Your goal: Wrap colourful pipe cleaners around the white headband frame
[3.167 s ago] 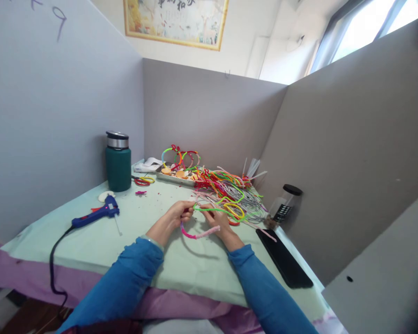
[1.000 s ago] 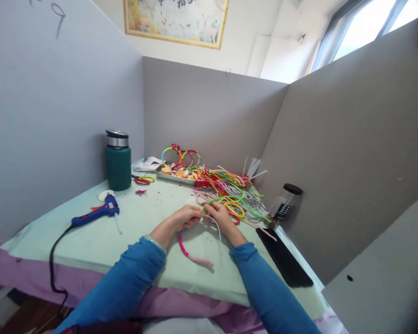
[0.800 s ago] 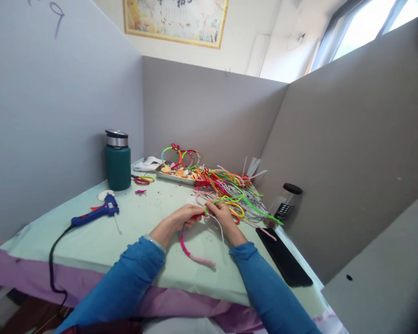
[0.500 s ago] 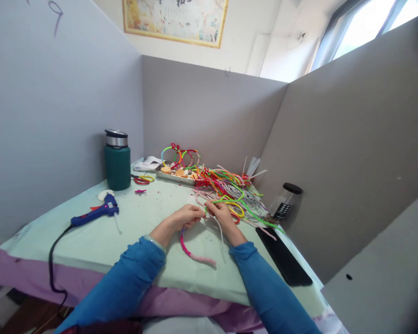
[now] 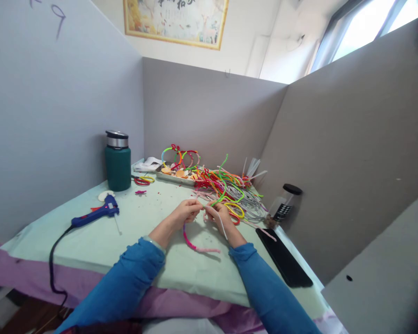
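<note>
Pink pipe cleaner (image 5: 195, 243) pinched in left hand (image 5: 187, 211) — green pipe cleaner (image 5: 220, 185) gripped in right hand (image 5: 218, 214) — mid-bench (image 5: 90, 241).

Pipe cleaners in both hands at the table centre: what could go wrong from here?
The green pipe cleaner sticks up from the right hand toward the face; its tip might poke. It also crosses the loose pile and could snag strands. The pink pipe cleaner hanging from the left hand may drag on the table.

Partitioned craft workstation — grey divider panels (image 5: 209, 116) enclose a worktop (image 5: 90, 236) bearing glue gun (image 5: 96, 213) and pipe cleaners (image 5: 230, 185).
</note>
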Motion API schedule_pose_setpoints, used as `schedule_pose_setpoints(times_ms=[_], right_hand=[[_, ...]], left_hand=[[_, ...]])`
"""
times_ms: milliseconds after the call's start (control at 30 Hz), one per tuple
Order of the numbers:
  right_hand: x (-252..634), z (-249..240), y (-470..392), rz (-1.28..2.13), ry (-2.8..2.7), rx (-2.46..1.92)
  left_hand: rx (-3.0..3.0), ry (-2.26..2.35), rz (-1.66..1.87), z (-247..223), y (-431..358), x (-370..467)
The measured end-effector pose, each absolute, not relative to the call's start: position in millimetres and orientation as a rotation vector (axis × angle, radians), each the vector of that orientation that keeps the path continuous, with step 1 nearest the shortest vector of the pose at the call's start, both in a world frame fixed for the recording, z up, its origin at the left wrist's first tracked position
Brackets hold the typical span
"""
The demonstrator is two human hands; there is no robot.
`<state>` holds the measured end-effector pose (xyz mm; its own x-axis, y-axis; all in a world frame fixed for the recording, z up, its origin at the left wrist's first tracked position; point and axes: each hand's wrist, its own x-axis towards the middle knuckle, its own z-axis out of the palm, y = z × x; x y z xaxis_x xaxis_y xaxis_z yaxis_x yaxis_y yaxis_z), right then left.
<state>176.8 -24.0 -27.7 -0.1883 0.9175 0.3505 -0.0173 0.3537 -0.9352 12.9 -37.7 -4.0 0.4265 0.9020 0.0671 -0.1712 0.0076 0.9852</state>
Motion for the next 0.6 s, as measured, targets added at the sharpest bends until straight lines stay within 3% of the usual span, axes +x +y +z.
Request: schedule_pose_setpoints(times_ms=[600], right_hand=[[180.3,-19.4,-35.7,0.954,-1.674,-0.855]], left_hand=[[1.139,0.742,1.058,-5.8,-31.9,10.9]])
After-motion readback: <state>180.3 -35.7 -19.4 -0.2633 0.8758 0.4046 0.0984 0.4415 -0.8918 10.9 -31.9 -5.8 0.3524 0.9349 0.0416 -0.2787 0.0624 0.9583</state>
